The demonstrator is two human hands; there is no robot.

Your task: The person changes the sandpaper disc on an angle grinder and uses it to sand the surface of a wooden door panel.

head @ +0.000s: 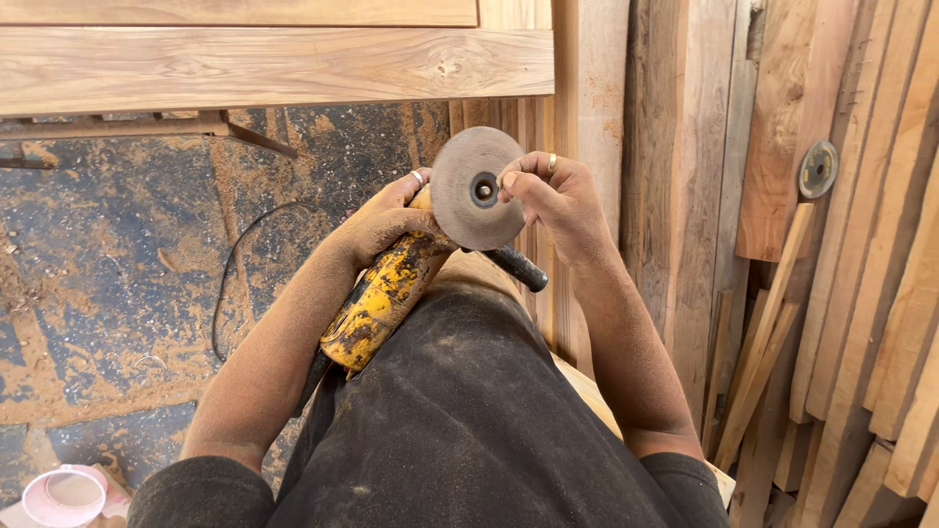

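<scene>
Fingers of the right hand are bent and pinched at the centre of one round sanding disc, thumb and fingertips touching its hub. Fingers of the left hand are clenched around the neck of one yellow angle grinder, which rests on the person's dark-clothed lap with the disc facing up toward the camera. One black side handle sticks out below the disc, and one dark cable loops across the floor to the left. Each hand wears one ring.

One pink cup sits at the lower left corner. The floor is dark and patchy with orange sawdust. Beyond the hands, pale wooden panels span the top, and many rough planks lean upright on the right. A second disc, grey and smaller, hangs against those planks, well apart from the hands.
</scene>
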